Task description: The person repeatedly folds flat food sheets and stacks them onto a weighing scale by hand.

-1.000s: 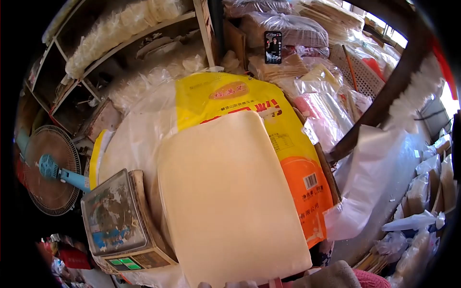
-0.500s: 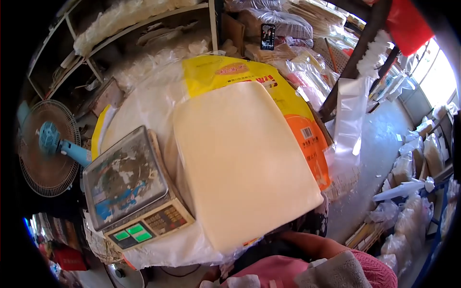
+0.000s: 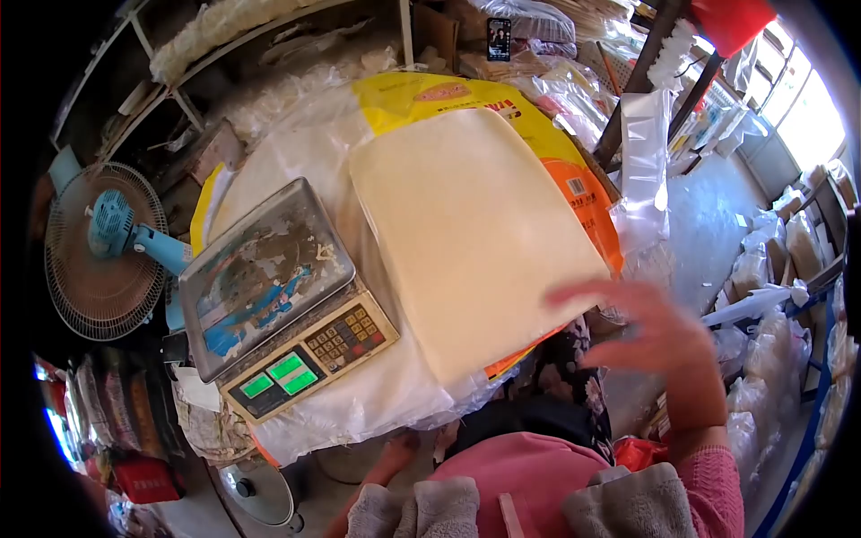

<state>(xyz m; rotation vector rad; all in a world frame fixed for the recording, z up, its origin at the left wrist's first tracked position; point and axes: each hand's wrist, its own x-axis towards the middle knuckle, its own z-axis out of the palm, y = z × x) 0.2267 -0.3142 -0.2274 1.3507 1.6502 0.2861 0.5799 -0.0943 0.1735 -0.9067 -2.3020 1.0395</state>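
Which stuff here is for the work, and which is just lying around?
Probably for the work:
pale slab, with the right hand near its corner
yellow-and-orange bag, under the slab
scale, lit up beside it

Probably just around:
fan
phone
round lid, down below

Dressed in a pink top [image 3: 534, 459], with a textured knit sleeve [image 3: 708, 489] in deeper pink on the right. Draped in thick grey cloth [image 3: 632, 502], towel-like and folded, on both sides of a narrow pale strip [image 3: 510, 517]. Clad below in black cloth [image 3: 520, 421] and dark fabric [image 3: 574, 366] printed with pale flowers.
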